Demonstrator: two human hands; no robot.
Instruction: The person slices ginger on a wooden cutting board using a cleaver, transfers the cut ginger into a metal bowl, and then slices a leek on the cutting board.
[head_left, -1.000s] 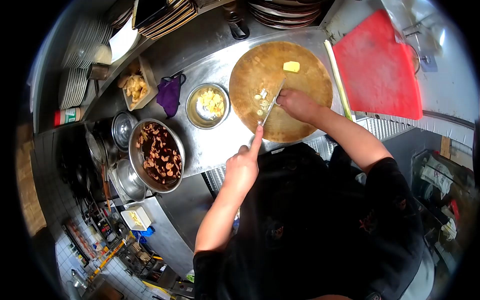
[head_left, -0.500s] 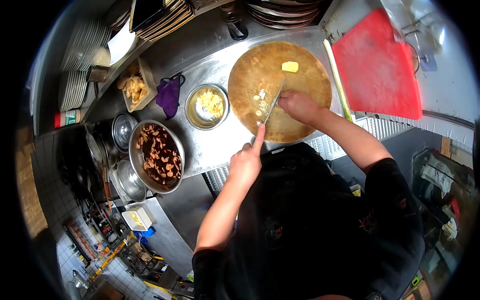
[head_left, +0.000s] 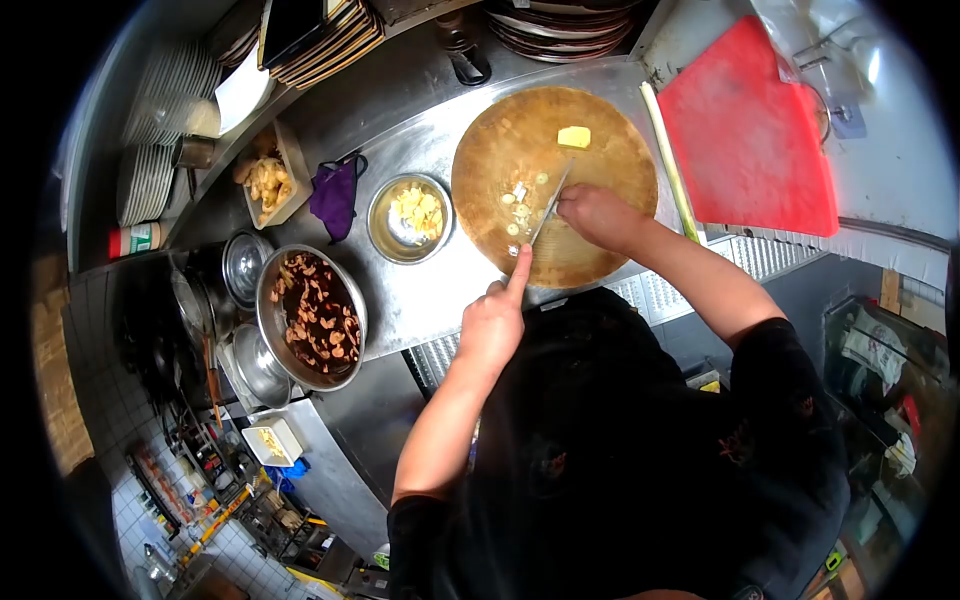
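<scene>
On the round wooden chopping block [head_left: 500, 120], my right hand [head_left: 597, 217] is closed around a kitchen knife [head_left: 554, 200], whose blade shows nearly edge-on. The index finger of my left hand [head_left: 492, 325] stretches to the block's near edge, beside the blade's lower end. Its other fingers are curled, with nothing visible in them. Small pale round slices [head_left: 520, 210] lie scattered left of the knife, and one or two lie close to the blade. A yellow block-shaped piece [head_left: 573, 136] rests farther back. Left of the block, a metal bowl [head_left: 377, 222] holds pale yellow slices.
A long pale green stalk [head_left: 668, 160] lies right of the block, by a hanging red cutting board [head_left: 745, 140]. To the left are a purple cloth [head_left: 335, 200], a box [head_left: 297, 190] of ginger-like roots, and a large metal bowl [head_left: 362, 345] with brown pieces in dark liquid.
The knife's angle has shifted slightly, and a few slices on the block lie differently. Both hands stay nearly in place. The whole view has moved a little.
</scene>
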